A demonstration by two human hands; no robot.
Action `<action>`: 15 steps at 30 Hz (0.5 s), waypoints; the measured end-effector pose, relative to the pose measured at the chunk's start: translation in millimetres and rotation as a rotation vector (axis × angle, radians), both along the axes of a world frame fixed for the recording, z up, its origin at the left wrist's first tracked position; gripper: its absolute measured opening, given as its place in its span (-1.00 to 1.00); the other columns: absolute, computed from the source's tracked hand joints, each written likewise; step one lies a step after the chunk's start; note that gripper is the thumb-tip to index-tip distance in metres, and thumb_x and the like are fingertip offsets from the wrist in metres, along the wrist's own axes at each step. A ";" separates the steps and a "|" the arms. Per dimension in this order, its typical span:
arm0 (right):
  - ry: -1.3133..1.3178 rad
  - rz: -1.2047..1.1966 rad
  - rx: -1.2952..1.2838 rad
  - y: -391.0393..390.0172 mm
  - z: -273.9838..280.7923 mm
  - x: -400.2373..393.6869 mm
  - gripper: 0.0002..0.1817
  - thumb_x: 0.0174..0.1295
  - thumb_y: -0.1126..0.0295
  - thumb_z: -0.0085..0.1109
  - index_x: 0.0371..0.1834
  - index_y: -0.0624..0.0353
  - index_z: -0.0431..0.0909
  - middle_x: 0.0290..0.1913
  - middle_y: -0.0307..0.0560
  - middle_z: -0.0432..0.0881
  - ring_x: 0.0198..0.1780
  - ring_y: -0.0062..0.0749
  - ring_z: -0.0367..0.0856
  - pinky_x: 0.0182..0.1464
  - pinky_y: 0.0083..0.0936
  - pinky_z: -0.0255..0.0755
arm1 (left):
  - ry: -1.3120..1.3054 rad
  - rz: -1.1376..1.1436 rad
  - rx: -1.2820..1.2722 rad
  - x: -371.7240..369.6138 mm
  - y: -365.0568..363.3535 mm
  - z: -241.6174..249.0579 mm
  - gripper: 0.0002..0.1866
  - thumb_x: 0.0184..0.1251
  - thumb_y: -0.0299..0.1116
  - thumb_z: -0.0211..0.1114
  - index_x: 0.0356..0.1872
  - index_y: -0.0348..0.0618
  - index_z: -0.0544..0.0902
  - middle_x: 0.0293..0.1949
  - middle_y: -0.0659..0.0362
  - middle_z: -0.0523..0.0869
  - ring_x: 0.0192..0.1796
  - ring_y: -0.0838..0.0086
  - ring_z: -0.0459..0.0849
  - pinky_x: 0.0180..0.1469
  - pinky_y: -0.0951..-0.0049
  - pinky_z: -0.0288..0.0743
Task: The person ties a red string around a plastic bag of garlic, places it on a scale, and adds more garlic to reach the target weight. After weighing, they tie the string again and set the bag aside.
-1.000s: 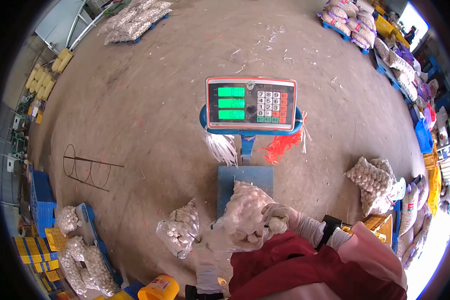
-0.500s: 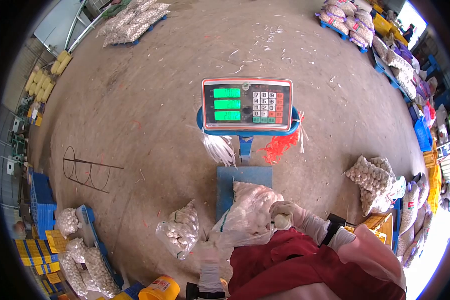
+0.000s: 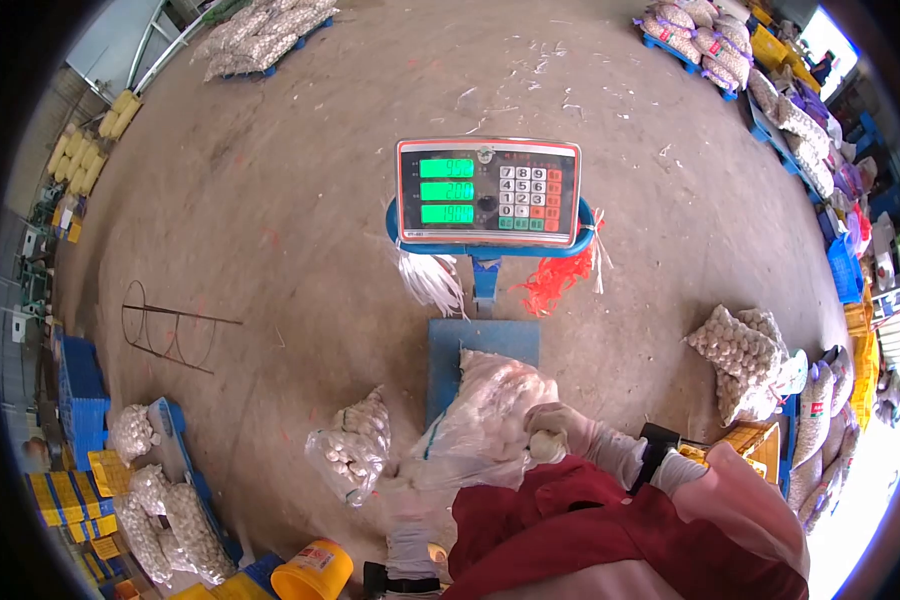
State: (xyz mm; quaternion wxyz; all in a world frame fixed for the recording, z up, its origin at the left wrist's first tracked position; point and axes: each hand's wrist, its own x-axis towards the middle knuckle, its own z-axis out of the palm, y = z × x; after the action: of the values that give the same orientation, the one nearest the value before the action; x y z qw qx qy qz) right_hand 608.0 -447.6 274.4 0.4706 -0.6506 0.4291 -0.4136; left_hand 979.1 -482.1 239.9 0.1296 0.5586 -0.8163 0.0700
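Observation:
A large clear plastic bag of garlic bulbs [image 3: 495,400] leans across the blue platform [image 3: 450,350] of a weighing scale. My gloved right hand [image 3: 562,422] is at the bag's right side, closed around pale garlic bulbs [image 3: 546,447]. At the left corner of the bag's mouth is my left hand [image 3: 402,492], blurred, with the plastic gathered at its fingers. Just left of it, a smaller clear bag of garlic [image 3: 355,450] stands on the floor. Above the platform, the scale's display [image 3: 488,192] shows three lit green rows.
White strips [image 3: 430,280] and red strips [image 3: 555,282] hang below the display. A net sack of garlic [image 3: 740,355] sits at right, and a yellow bucket [image 3: 313,572] is near my left arm. Filled sacks [image 3: 175,525] are at lower left; a wire frame [image 3: 175,328] lies on the floor.
The digits in the display's top and bottom rows have dropped. My right hand stays at the bag's right side with garlic in it; the whole view has shifted slightly.

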 end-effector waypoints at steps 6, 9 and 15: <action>-0.057 -0.021 -0.010 -9.7 16.7 13.1 -0.74 -0.02 0.25 0.41 -0.36 0.15 0.58 -0.26 -0.06 0.63 -0.14 -0.13 0.59 -0.06 -0.28 0.50 | 1.539 0.736 0.813 9.8 -4.5 26.2 -0.77 0.11 -0.50 0.07 -0.20 -0.32 0.58 -0.31 0.19 0.56 -0.31 0.51 0.54 -0.33 0.58 0.43; -0.056 -0.083 0.034 -11.2 9.4 10.6 -0.72 -0.17 0.33 0.48 -0.39 0.09 0.60 -0.30 -0.09 0.65 -0.21 -0.19 0.64 -0.09 -0.38 0.54 | 0.672 0.384 0.766 11.5 -5.4 23.9 -0.62 0.07 -0.38 0.35 -0.06 -0.26 0.58 -0.11 0.05 0.65 -0.03 0.30 0.63 0.05 0.39 0.49; 0.035 -0.080 0.111 -0.7 4.9 22.3 -0.66 -0.19 0.27 0.50 -0.34 0.10 0.61 -0.26 -0.11 0.67 -0.14 -0.19 0.62 -0.03 -0.30 0.52 | 0.465 0.138 0.458 2.5 6.5 18.0 -0.71 0.17 -0.44 0.19 -0.08 -0.26 0.65 -0.07 0.07 0.64 -0.08 0.29 0.64 -0.06 0.40 0.52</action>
State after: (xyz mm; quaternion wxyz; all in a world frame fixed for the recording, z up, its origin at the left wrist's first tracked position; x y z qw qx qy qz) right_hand 630.4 -448.4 279.3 0.4815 -0.6128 0.4854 -0.3964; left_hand 981.7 -475.6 257.9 0.1786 0.6283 -0.7194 -0.2361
